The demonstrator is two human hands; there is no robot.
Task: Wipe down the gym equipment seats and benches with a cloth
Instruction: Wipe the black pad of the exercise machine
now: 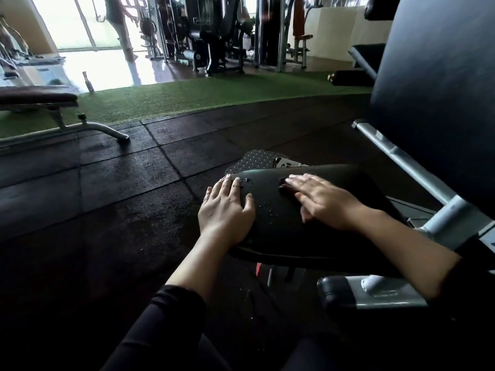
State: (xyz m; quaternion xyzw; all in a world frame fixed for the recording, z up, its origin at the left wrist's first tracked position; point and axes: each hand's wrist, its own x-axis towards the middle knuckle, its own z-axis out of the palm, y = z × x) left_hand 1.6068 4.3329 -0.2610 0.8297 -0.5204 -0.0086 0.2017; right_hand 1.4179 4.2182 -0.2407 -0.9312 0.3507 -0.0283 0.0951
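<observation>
Two hands on one black seat pad (308, 231): left hand (226, 210) flat at its left edge, fingers straight, gripping nothing; right hand (325, 200) flat near the far edge, pressing a dark cloth (284, 186), only a bit showing. Water drops betw. them. Backrest (439, 97) upright on right. Open rubber floor (107, 183) on left. No legible text.

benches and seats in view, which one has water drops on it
The black seat pad under both hands, nearest the camera: droplets glisten between the left hand and right hand. The flat bench by the turf shows none.
</observation>
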